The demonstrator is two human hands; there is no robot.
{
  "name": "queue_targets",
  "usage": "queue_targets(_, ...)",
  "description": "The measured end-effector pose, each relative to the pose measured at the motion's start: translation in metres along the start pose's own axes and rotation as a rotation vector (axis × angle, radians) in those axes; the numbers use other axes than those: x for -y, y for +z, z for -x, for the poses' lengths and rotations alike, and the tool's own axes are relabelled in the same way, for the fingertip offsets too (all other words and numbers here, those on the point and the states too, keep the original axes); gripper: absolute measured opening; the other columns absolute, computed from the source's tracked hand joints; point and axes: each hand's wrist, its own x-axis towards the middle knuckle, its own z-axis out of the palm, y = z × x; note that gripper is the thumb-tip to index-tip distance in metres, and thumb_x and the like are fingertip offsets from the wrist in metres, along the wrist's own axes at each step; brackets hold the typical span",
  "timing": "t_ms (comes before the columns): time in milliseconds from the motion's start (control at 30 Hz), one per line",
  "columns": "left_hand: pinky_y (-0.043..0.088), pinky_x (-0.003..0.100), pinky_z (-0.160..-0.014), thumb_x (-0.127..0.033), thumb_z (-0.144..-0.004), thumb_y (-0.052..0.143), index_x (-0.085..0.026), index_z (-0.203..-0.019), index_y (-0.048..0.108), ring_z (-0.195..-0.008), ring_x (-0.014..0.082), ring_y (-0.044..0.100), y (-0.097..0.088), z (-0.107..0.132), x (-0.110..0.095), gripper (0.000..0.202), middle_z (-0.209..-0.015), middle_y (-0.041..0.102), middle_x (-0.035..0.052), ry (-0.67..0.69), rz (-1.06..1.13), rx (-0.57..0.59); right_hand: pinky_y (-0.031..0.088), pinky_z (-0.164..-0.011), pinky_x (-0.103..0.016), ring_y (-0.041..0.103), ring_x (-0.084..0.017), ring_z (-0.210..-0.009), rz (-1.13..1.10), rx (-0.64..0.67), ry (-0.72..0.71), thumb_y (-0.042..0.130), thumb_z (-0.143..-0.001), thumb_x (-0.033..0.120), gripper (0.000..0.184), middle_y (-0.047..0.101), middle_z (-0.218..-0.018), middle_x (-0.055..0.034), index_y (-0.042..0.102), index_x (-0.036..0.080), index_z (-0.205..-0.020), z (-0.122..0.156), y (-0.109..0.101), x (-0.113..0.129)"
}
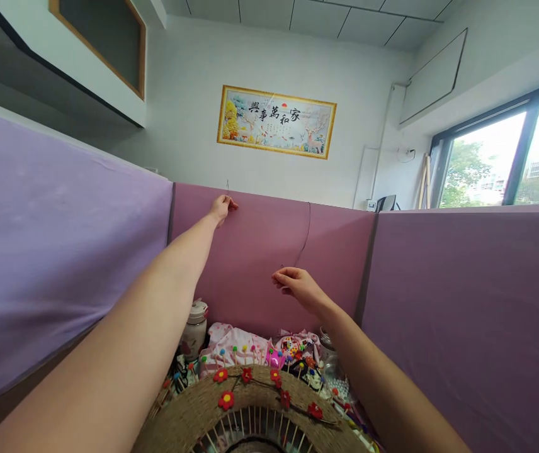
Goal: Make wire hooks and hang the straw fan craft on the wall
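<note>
My left hand (pixel 225 209) is raised high at the pink panel, its fingertips pinched together. A thin dark strand (pixel 227 185) stands up just above those fingers; whether it is held in them I cannot tell. Lower and to the right, my right hand (pixel 298 283) is closed in a pinch, with a small dark tip showing at its fingertips. A thin dark cord (pixel 306 234) runs from the panel's top edge down to this hand. Below both arms sits a round, twine-covered piece (pixel 179 418) with red flowers (pixel 226 401), a dark twig and thin sticks around its opening.
The pink panel (pixel 245 251) stands ahead, with purple panels (pixel 463 302) on either side. Behind the twine piece are ball-topped pins (pixel 235 349), pink cloth (pixel 232 336), a white lidded jar (pixel 196 318) and clear containers (pixel 334 371). A framed picture (pixel 276 123) hangs on the wall.
</note>
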Motion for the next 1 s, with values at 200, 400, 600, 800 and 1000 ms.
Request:
queue_targets(200,0.046,0.018,-0.058,-0.020,-0.092,0.050,-0.019,-0.076,0.046,-0.057,0.0074,0.058,-0.024,0.029,0.038,0.016,-0.069,0.060,-0.0008,-0.059,0.058,-0.068,0.040,-0.058,-0.020,0.054,-0.009,-0.063,-0.004,-0.090,0.008,0.075,-0.062,0.042,0.026,0.065,-0.072,-0.0010,0.068,0.018,-0.072,-0.005,-0.032,-0.008)
queue_targets(400,0.048,0.019,-0.060,-0.009,-0.083,0.055,-0.022,-0.087,0.051,-0.058,0.0050,0.058,-0.024,0.023,0.042,0.015,-0.093,0.062,0.0006,-0.008,0.130,-0.223,0.040,-0.054,-0.020,0.056,-0.009,-0.061,-0.012,-0.400,0.054,0.069,-0.065,0.026,0.011,0.065,-0.073,-0.0023,0.065,0.019,-0.072,-0.020,-0.067,-0.026)
queue_targets(600,0.048,0.019,-0.058,-0.005,-0.081,0.058,-0.023,-0.096,0.055,-0.060,0.0045,0.059,-0.020,0.023,0.047,0.024,-0.112,0.060,0.0022,-0.030,0.170,-0.261,0.038,-0.050,-0.021,0.053,-0.009,-0.054,0.010,-0.553,0.123,0.062,-0.067,0.011,0.008,0.060,-0.065,-0.0009,0.060,0.018,-0.071,-0.031,-0.092,-0.047)
queue_targets(800,0.051,0.016,-0.068,-0.010,-0.087,0.059,-0.023,-0.107,0.052,-0.081,0.0064,0.064,-0.019,0.019,0.048,0.025,-0.115,0.059,-0.0003,-0.103,0.321,-0.267,0.037,-0.050,-0.020,0.052,-0.008,-0.052,-0.001,-0.553,0.171,0.061,-0.068,0.009,0.010,0.060,-0.064,0.0006,0.059,0.018,-0.072,-0.025,-0.097,-0.061)
queue_targets(1000,0.047,0.024,-0.088,0.003,-0.095,0.031,-0.016,-0.126,0.040,-0.110,0.0117,0.059,-0.011,0.028,0.039,0.038,-0.123,0.051,0.0010,-0.153,0.385,-0.274,0.037,-0.051,-0.020,0.053,-0.006,-0.053,-0.027,-0.564,0.203,0.058,-0.070,0.007,0.012,0.060,-0.065,0.0014,0.059,0.017,-0.075,-0.012,-0.098,-0.066)
